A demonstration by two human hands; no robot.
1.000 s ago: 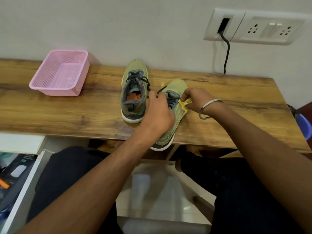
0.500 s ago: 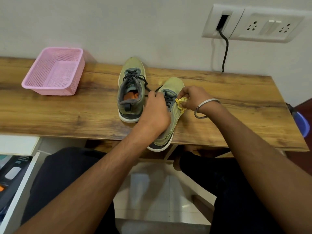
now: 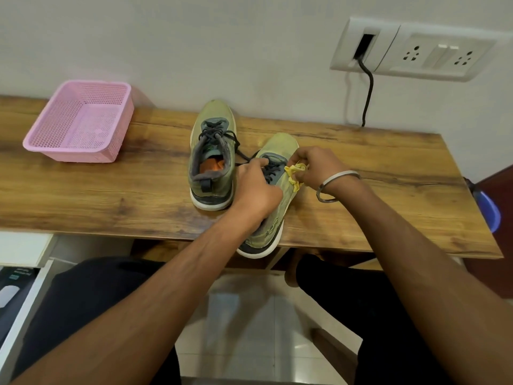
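Two olive-green sneakers are sitting on the wooden surface. The far sneaker is standing upright, toe pointing toward the wall. The near sneaker is lying just beside it, heel overhanging the front edge. The left grip is pinching a dark lace above the near sneaker's tongue, fingers curled. The right grip, wearing a metal bangle, is holding a crumpled yellow cloth against that sneaker's outer side. One pink mesh basket is resting well apart, far left.
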